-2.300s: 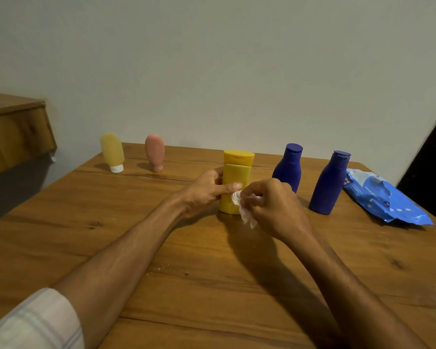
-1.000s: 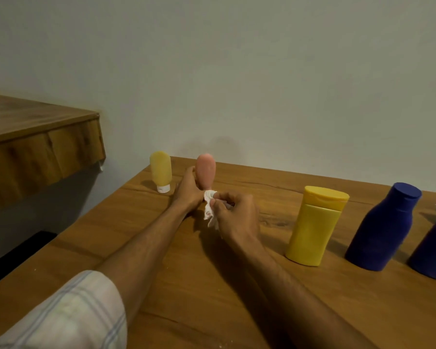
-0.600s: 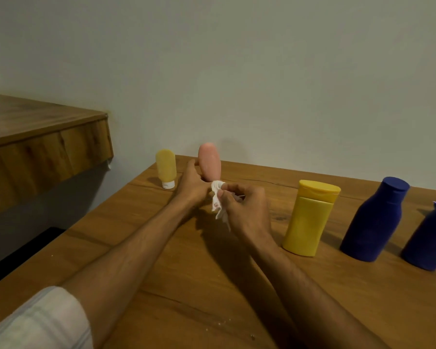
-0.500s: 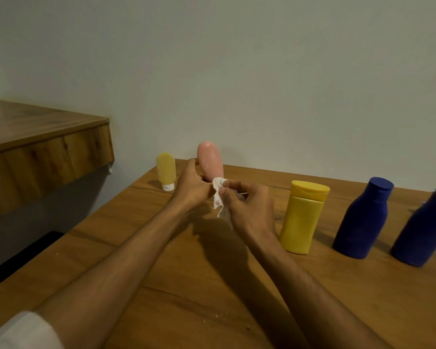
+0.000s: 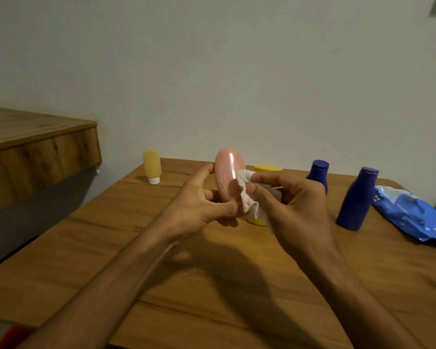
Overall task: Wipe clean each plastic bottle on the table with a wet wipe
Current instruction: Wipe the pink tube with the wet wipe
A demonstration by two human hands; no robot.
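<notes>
We have lifted the rounded pink plastic bottle (image 5: pixel 226 176) off the wooden surface (image 5: pixel 212 285), where it stood a second ago; our left hand (image 5: pixel 194 210) curls round its base, our right hand (image 5: pixel 295 210) pinches the crumpled white wet wipe (image 5: pixel 247 197) against its side. Its wiping seems under way.

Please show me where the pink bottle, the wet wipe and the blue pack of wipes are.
pink bottle (image 5: pixel 226 177): head view, on its glossy upper body.
wet wipe (image 5: pixel 247 201): head view, on the crumpled hanging fold.
blue pack of wipes (image 5: pixel 413 214): head view, on its top face.
</notes>
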